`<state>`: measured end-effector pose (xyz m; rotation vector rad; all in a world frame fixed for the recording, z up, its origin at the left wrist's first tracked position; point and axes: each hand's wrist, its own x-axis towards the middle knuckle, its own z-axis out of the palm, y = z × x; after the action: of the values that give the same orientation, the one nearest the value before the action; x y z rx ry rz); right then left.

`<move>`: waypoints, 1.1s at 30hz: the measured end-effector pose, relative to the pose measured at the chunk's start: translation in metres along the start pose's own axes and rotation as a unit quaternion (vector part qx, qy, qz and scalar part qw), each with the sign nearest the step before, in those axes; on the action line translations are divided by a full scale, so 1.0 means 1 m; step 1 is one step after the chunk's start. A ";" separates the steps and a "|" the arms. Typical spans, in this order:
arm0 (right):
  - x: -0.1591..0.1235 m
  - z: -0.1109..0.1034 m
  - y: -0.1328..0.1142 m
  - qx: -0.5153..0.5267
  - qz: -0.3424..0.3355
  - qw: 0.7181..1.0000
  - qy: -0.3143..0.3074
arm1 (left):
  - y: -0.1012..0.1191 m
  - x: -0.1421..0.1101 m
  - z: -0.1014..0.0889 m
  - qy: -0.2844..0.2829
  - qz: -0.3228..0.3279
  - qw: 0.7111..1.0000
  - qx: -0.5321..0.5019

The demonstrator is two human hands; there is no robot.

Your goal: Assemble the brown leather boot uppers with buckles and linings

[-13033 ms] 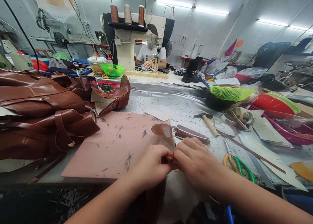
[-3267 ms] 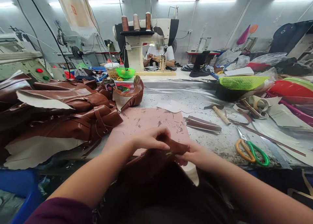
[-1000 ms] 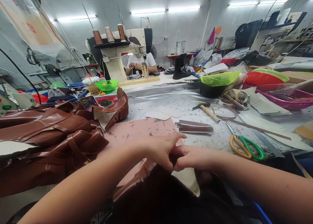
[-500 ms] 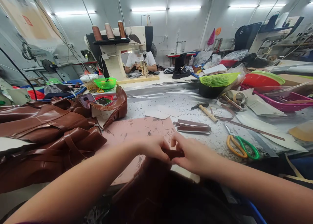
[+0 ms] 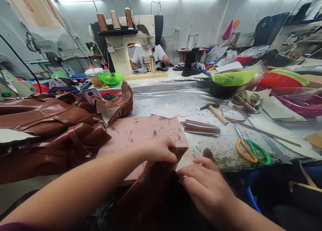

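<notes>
My left hand [image 5: 159,151] pinches the top edge of a brown leather boot upper [image 5: 148,187], which hangs at the table's near edge, dark in its lower part. A pointed corner of leather sticks out past those fingers. On the other side, my right hand [image 5: 205,182] is closed on the edge of the same upper, its fingertips partly hidden. A pale lining shows between the hands. Under and beyond them lies a pink board [image 5: 143,128] with dark marks. Brown strips with white edges [image 5: 201,127] lie just past the right hand.
Brown boot uppers [image 5: 50,123] are heaped at left, near two phones. Scissors [image 5: 251,152] with orange and green handles and a hammer [image 5: 217,114] lie at right, near baskets [image 5: 233,78]. Across the table a person [image 5: 148,54] sits at a sewing machine [image 5: 118,53].
My right hand has moved down and toward me, away from the left, onto the upper's near edge. The left hand keeps its pinch. The view has shifted slightly.
</notes>
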<state>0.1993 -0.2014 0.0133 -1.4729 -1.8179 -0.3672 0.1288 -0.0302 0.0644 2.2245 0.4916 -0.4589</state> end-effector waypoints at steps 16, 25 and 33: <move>0.010 -0.010 0.019 0.022 0.054 0.997 -0.052 | 0.013 0.002 -0.001 -0.038 -0.044 0.998 0.018; 0.017 -0.014 0.022 0.014 0.128 0.986 -0.108 | 0.012 0.006 -0.006 -0.071 0.002 0.997 -0.025; 0.014 -0.010 0.026 -0.017 0.080 0.994 -0.073 | 0.014 0.008 -0.009 -0.082 -0.011 0.997 -0.013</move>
<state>0.2270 -0.1905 0.0236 -1.6956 -1.7980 -0.2154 0.1439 -0.0303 0.0743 2.1376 0.4330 -0.6370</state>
